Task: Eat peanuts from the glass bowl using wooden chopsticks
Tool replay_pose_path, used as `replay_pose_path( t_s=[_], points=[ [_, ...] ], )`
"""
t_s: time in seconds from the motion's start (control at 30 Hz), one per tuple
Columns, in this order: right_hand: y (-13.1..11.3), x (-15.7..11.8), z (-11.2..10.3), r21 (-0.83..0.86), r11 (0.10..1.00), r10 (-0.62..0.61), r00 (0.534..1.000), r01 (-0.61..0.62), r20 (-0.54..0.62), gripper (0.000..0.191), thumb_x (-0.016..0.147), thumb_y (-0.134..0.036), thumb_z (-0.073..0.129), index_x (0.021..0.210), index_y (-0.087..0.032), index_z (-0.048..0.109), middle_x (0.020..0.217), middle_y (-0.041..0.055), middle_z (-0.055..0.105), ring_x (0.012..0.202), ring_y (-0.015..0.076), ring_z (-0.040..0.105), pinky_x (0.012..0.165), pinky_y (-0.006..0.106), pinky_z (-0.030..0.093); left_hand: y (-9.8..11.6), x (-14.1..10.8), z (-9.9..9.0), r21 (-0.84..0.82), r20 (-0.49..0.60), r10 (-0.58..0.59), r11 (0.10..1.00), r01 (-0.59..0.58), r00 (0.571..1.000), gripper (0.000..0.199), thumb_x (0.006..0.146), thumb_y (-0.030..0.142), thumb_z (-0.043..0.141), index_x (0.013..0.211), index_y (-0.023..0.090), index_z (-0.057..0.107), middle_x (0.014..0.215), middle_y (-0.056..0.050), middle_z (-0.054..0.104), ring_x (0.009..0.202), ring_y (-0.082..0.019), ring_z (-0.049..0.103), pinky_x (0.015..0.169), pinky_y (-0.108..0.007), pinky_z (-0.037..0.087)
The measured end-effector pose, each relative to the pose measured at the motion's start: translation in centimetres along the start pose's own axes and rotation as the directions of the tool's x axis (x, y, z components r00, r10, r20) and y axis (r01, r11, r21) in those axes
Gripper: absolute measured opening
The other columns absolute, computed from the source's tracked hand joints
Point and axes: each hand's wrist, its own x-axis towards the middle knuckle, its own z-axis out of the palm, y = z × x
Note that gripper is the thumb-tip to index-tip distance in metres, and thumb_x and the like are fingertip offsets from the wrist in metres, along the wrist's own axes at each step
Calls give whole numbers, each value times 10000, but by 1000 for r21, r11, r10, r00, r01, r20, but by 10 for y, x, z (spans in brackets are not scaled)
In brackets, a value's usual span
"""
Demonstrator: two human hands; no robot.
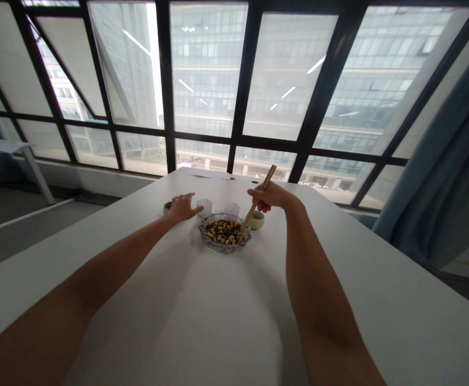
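Note:
My right hand point(273, 194) is closed around a pair of wooden chopsticks point(262, 188). Their lower ends reach into a clear glass bowl with a scalloped rim point(223, 249), among a mix of what look like peanuts and dark seeds point(223, 231). Below that hand, just right of the glass bowl, stands a small pale-green cup point(256, 221). My left hand point(182, 208) is open, thumb apart from the fingers, between another greenish cup point(167, 207), partly hidden behind it, and a translucent cup point(204, 207). Whether it touches either cup is unclear. A second translucent cup point(232, 209) stands behind the glass bowl.
Everything stands on a long white table point(186, 311). At its far end are a sheet of white paper point(206, 173) and two small dark spots. Large windows lie beyond, a blue curtain point(435, 177) hangs at right, and another white table point(5, 146) is at left.

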Motion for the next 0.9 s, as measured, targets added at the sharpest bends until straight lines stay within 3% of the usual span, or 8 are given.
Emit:
replay_pose_path(
  t_s=[0.07, 0.2, 0.3, 0.37, 0.43, 0.67, 0.8, 0.9],
  points=[
    [0, 0, 2, -3, 1000, 31, 998, -30, 62, 416, 857, -407, 742, 544, -156, 635, 427, 54, 634, 318, 110, 557, 305, 176, 448, 15, 12, 10, -18, 87, 10, 1000, -8, 996, 782, 806, 577, 623, 1432, 147, 437, 1349, -209, 610, 1251, -385, 568, 1077, -507, 352],
    [-1, 0, 4, 11, 1000, -5, 999, 5, -32, 431, 899, -402, 694, 560, -143, 630, 438, 52, 633, 315, 102, 549, 315, 177, 445, 28, 29, 23, -77, 180, -41, 995, 56, 983, 837, 756, 458, 684, 1473, 158, 372, 1250, -196, 661, 1168, -369, 623, 1002, -489, 433],
    [-2, 2, 6, 39, 995, -86, 988, 91, -125, 435, 904, -462, 673, 613, -141, 632, 454, 40, 635, 333, 103, 560, 330, 180, 451, 27, 29, 22, -147, 28, 145, 979, -139, 989, 816, 716, 294, 699, 1459, 137, 401, 1294, -190, 616, 1193, -346, 585, 1037, -468, 439],
    [-3, 4, 7, 66, 983, -153, 968, 169, -200, 453, 892, -525, 663, 646, -147, 632, 460, 32, 633, 343, 101, 562, 335, 177, 446, 25, 25, 16, -161, -89, 310, 933, -321, 947, 788, 725, 217, 666, 1464, 139, 404, 1359, -178, 562, 1247, -336, 526, 1091, -476, 407],
    [-3, 6, 9, 82, 969, -203, 944, 231, -261, 482, 878, -580, 649, 657, -152, 626, 469, 31, 633, 352, 101, 562, 337, 179, 440, 26, 19, 10, -162, -144, 406, 890, -427, 902, 766, 756, 180, 624, 1483, 163, 385, 1410, -154, 521, 1288, -331, 477, 1123, -495, 381],
    [-11, 9, 17, 90, 939, -282, 894, 331, -348, 534, 854, -655, 623, 665, -155, 626, 483, 39, 627, 353, 106, 551, 331, 196, 414, 30, 10, 2, -161, -164, 447, 867, -471, 879, 744, 819, 241, 626, 1503, 161, 344, 1442, -146, 499, 1330, -319, 448, 1151, -487, 365],
    [-11, 20, 36, 119, 907, -333, 861, 404, -385, 579, 827, -721, 593, 697, -158, 637, 508, 36, 639, 371, 111, 562, 340, 202, 428, 32, 8, 1, -179, -231, 473, 838, -515, 850, 734, 835, 310, 645, 1492, 169, 351, 1417, -148, 526, 1304, -312, 492, 1128, -482, 404],
    [-5, 32, 53, 154, 906, -324, 880, 394, -348, 598, 763, -760, 628, 695, -166, 624, 541, 35, 651, 428, 126, 606, 392, 212, 483, 36, 6, -2, -189, -275, 484, 820, -540, 831, 727, 836, 356, 662, 1477, 181, 369, 1403, -142, 546, 1292, -304, 520, 1113, -467, 431]
  ],
)
